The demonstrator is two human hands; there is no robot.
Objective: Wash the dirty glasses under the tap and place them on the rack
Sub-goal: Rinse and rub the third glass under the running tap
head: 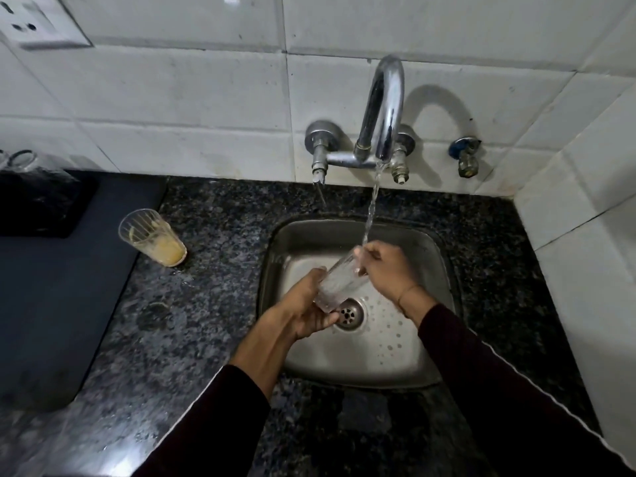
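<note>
Left hand (304, 309) fingers wrap glass (335, 280) base, over sink (430, 256) drain | right hand (385, 266) fingers pinch rim under tap (382, 108) stream | axis near-left to far-right | I'd judge rack (41, 204) far left, left hand nearer | dirty glass (153, 237) waits on counter (206, 270).

- Counter (213, 297): dark speckled stone, running to the tiled wall, with a steel sink (426, 370) set into it.
- Dirty glass (151, 237) with yellowish residue stands on it, left of the sink.
- Dark mat (62, 304) covers its left part.
</note>
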